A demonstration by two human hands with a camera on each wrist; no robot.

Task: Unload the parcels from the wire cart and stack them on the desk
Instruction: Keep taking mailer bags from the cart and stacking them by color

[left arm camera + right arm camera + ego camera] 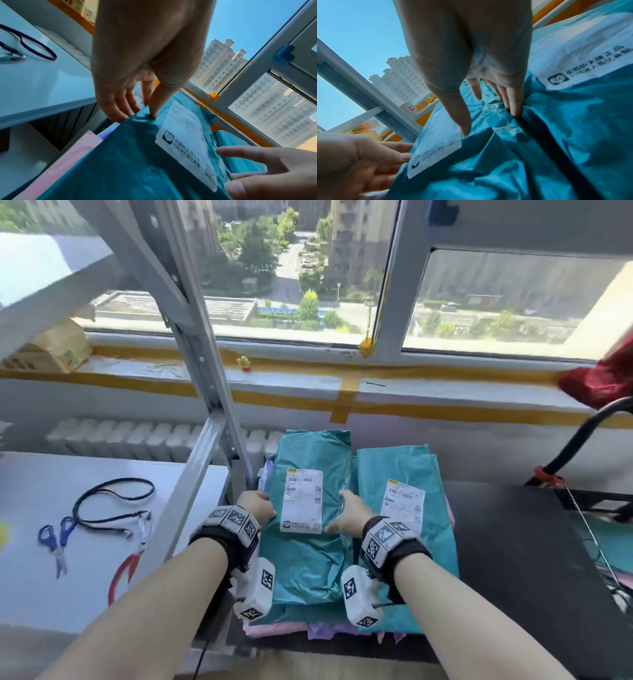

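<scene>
A teal parcel (308,563) with a white label tops the left pile on the black desk (507,542). My left hand (257,506) pinches its left edge, thumb on top and fingers under (130,102). At the right edge my right hand (349,513) grips it too, thumb on top (471,60), fingers tucked into the gap beside a second teal parcel (404,470). That second parcel (590,108) lies alongside on the right. Pink and purple parcels (274,630) show beneath both piles. The wire cart (582,436) stands at the right edge, mostly out of frame.
A grey metal shelf post (205,371) rises just left of the piles. On the white table (68,474) to the left lie scissors (56,542), a black lanyard (113,501) and red-handled pliers (123,573). A taped window sill runs behind; a red bag (603,378) hangs right.
</scene>
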